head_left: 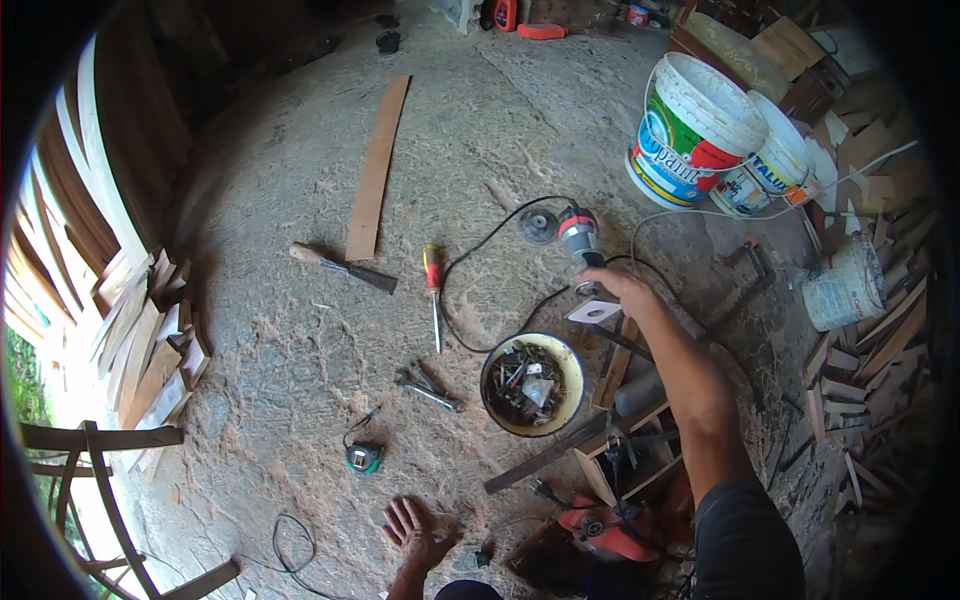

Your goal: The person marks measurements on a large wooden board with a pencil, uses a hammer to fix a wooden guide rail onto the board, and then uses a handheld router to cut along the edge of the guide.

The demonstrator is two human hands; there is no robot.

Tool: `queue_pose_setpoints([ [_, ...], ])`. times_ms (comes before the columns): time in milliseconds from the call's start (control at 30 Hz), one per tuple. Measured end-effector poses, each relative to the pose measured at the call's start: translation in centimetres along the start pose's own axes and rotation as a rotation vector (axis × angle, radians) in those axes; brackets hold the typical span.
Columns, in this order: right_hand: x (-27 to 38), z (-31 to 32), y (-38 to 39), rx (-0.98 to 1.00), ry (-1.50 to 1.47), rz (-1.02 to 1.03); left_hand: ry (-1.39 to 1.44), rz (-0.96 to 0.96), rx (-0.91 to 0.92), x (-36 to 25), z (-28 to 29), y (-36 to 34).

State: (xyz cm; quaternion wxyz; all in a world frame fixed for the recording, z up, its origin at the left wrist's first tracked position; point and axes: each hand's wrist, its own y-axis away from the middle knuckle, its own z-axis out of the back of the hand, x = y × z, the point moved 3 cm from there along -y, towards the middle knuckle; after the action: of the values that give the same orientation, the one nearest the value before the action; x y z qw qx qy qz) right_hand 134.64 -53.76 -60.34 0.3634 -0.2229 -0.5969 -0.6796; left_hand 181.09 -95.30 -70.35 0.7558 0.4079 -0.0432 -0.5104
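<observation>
My right hand reaches forward and is closed round the lower body of a small red and grey corded power tool, apparently a trim router. Below the fingers shows a pale square base plate with a round hole. A dark disc lies beside the tool's top. At the lower edge my left hand is open, fingers spread, holding nothing, low over the floor. Closest ahead of it is a green and black tape measure. A bowl of screws and small hardware stands between my hands.
A screwdriver, a wooden-handled chisel, wrenches and a long wooden strip lie on the rough floor. Paint buckets stand at the right. A wooden tool box and a red power tool are near my right arm.
</observation>
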Motion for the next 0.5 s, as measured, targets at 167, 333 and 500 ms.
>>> queue_pose_setpoints([
  [167,-5.1,-1.4,14.5,0.329,-0.621,0.105,-0.074,0.023,0.015,-0.4,-0.1,0.3],
  [333,-12.7,-3.2,34.8,0.287,-0.637,0.360,-0.125,-0.016,-0.025,0.3,-1.5,-0.3],
  [500,-15.7,-0.8,53.4,0.110,-0.398,0.530,-0.214,0.010,0.062,-0.3,-2.7,-2.7],
])
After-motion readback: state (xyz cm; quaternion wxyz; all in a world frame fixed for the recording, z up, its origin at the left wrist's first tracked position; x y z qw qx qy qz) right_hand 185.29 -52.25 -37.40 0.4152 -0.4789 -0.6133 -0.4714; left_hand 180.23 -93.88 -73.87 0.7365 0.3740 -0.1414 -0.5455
